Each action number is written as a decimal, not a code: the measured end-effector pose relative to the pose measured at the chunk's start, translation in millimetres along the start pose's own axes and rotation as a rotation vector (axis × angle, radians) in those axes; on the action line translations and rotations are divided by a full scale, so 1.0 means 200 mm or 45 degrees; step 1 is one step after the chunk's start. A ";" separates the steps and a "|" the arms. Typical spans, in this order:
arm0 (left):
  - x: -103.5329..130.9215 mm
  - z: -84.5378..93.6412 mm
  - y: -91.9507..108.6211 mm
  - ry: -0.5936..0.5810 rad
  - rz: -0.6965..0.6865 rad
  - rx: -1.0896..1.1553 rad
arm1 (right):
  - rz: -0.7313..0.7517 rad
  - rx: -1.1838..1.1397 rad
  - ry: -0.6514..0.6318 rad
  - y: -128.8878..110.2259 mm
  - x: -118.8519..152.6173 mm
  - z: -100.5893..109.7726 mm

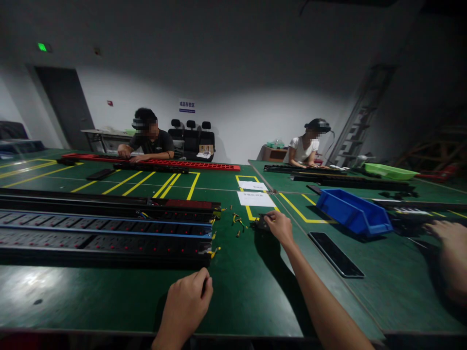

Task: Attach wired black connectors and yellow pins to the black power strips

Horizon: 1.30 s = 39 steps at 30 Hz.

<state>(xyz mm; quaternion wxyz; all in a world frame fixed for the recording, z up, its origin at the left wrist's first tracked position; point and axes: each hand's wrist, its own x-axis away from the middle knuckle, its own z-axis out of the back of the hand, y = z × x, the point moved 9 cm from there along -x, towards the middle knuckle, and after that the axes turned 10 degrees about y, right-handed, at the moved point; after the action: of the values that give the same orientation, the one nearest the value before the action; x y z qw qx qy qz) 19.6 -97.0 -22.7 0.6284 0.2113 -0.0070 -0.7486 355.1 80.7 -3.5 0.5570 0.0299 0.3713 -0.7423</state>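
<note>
My right hand [280, 227] is closed, its fingertips pinching a small black part [261, 223] at the table's middle. Lower down, my left hand [188, 301] is curled up near the table's front edge; whether anything is inside it is hidden. Just beyond that hand lie long black power strips [138, 243] with rows of sockets and red dots. Yellow wire ends [215, 252] stick out at their right ends. Between the strips and my right hand are a few loose yellow-green wire pieces [239, 221] and a small brass-coloured bit [238, 234].
A phone [335, 255] and a blue bin [353, 214] are right of my right arm. Another person's hand [447, 238] reaches in at the right edge. White paper labels [255, 199] lie ahead. Two people [151, 141] work across the table, by a red rail [197, 165].
</note>
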 end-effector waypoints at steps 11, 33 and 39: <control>0.00 0.00 0.00 -0.008 0.008 -0.008 | 0.096 0.233 -0.064 0.01 0.01 -0.03; -0.01 0.02 0.01 -0.032 0.014 -0.003 | 0.074 0.370 -0.117 0.04 0.03 -0.07; 0.00 0.02 0.01 -0.026 0.008 -0.002 | 0.082 0.379 -0.119 0.04 0.03 -0.07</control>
<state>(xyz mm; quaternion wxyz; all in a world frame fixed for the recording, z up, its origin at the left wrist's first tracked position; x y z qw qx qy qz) 21.2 -98.2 -18.6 0.6307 0.2034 -0.0135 -0.7488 353.6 84.1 -20.6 0.5867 0.0896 0.2296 -0.7714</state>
